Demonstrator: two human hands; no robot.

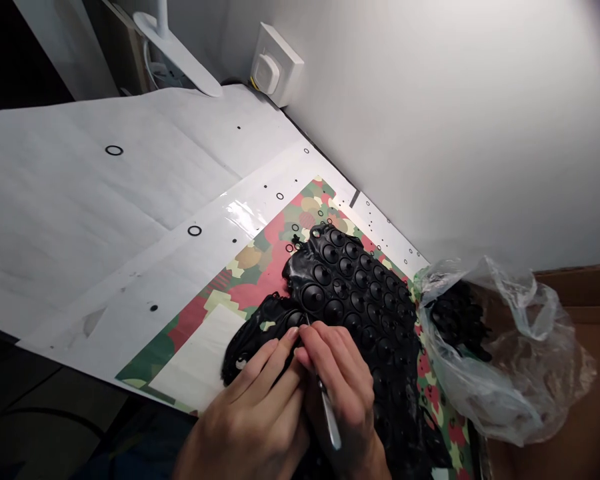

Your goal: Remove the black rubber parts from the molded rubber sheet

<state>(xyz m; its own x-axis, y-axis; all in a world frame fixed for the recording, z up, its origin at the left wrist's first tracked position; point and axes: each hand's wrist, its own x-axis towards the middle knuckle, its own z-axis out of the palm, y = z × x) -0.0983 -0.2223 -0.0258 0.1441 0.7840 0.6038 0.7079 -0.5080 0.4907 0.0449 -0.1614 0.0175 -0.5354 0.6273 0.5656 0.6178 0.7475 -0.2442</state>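
A black rubber sheet (380, 320) covered with rows of round, raised moulded parts lies on a patterned mat (290, 220). My left hand (260, 393) has its fingers bunched on the near-left flap of the sheet, gripping it. In my right hand (343, 373) is a slim silver hand tool (329, 417); its rear end sticks out below the fingers. The tool's thin tip shows just above my fingertips, against the rubber, but its exact kind is unclear. Both hands' fingertips meet there and hide part of the sheet.
Right of the sheet, a clear plastic bag (510, 373) holds black rubber pieces (460, 317), next to a cardboard box (585, 367). White covering (130, 200) with rings and dots spreads over the table. A white lamp base (180, 57) and a wall socket (285, 63) stand behind.
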